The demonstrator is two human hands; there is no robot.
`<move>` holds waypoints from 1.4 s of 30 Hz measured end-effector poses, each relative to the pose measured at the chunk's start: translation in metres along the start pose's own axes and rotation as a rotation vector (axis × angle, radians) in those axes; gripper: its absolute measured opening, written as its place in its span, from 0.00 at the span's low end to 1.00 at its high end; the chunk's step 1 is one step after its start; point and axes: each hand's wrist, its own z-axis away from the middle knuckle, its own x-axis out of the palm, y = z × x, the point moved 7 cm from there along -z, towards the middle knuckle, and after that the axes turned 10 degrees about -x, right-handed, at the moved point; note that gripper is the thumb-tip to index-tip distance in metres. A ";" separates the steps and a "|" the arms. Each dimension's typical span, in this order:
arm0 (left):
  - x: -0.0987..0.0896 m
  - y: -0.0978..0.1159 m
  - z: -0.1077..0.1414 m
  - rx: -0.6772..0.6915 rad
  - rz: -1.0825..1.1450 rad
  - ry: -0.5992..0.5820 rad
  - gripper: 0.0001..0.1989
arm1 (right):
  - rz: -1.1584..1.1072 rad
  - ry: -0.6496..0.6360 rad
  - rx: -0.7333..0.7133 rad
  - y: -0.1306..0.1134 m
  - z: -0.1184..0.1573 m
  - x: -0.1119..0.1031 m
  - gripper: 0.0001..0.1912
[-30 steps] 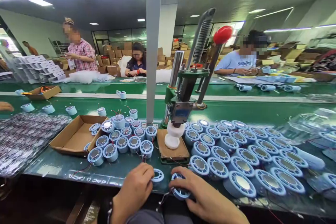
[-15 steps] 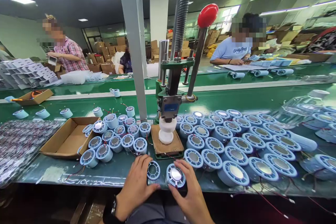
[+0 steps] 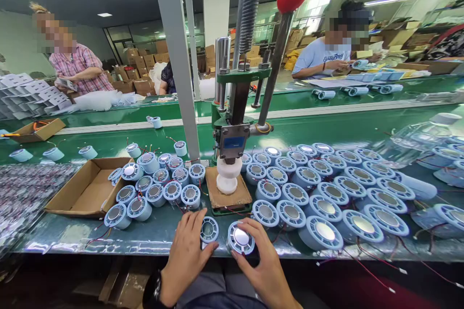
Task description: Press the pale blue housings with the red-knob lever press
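My left hand [image 3: 188, 247] is at the bench's front edge, thumb and fingers around a light-blue slotted ring [image 3: 216, 226] with an open middle. Beside it, my right hand [image 3: 261, 253] grips a light-blue round motor-like housing [image 3: 241, 238] by its side; a shiny metal disc shows in its top. The ring and the housing are apart, with a small gap between them. Just behind stands a hand press [image 3: 234, 142] with a red-knobbed lever [image 3: 286, 24]. Its white round pressing parts [image 3: 227, 184] sit over a brown pad [image 3: 213, 188].
Several similar housings with wires crowd the right [image 3: 324, 207] and the left [image 3: 173, 189]. A cardboard tray [image 3: 85, 187] with a few rings lies left. A clear plastic bottle [image 3: 416, 142] lies far right. A grey post [image 3: 177, 67] rises behind. Two co-workers [image 3: 81, 67] [image 3: 308, 60] work across the bench.
The view has tilted down and shifted slightly, so the press looks larger and higher. Both hands keep their hold on the ring and the housing, with little movement.
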 end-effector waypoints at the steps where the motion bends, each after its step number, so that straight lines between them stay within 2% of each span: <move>1: -0.001 0.000 0.001 0.015 0.012 0.017 0.33 | -0.005 0.004 0.004 0.000 0.000 0.000 0.20; 4: -0.013 0.003 0.008 0.089 0.058 0.080 0.32 | -0.032 -0.036 0.066 0.002 0.000 0.005 0.23; 7: -0.033 0.013 0.015 0.212 0.094 0.122 0.34 | -0.106 -0.132 0.144 0.001 -0.005 0.022 0.27; 10: -0.040 0.032 0.015 0.358 0.076 0.005 0.38 | -0.187 -0.176 0.143 -0.004 -0.013 0.038 0.32; 12: -0.040 0.042 0.009 0.389 0.042 -0.110 0.41 | -0.227 -0.176 0.122 -0.007 -0.016 0.046 0.35; 16: -0.040 0.048 -0.003 0.334 0.040 -0.259 0.44 | -0.232 -0.143 0.102 -0.006 -0.016 0.053 0.37; 21: -0.042 0.049 -0.006 0.283 0.128 -0.314 0.45 | -0.217 -0.110 0.088 -0.003 -0.011 0.054 0.38; 27: -0.035 0.038 -0.003 0.193 0.236 -0.303 0.43 | -0.091 -0.134 -0.004 -0.007 -0.004 0.057 0.42; 32: -0.003 0.020 0.012 0.063 0.363 -0.247 0.35 | -0.005 -0.205 -0.084 -0.013 0.001 0.061 0.43; 36: 0.020 0.011 0.019 -0.060 0.393 -0.164 0.33 | -0.069 -0.342 -0.048 -0.012 -0.003 0.054 0.42; 39: 0.023 0.012 0.018 -0.063 0.408 -0.146 0.32 | -0.220 -0.490 0.050 -0.009 -0.009 0.040 0.43; 42: 0.020 0.013 0.016 -0.043 0.419 -0.154 0.32 | -0.235 -0.483 0.160 0.000 -0.018 0.020 0.42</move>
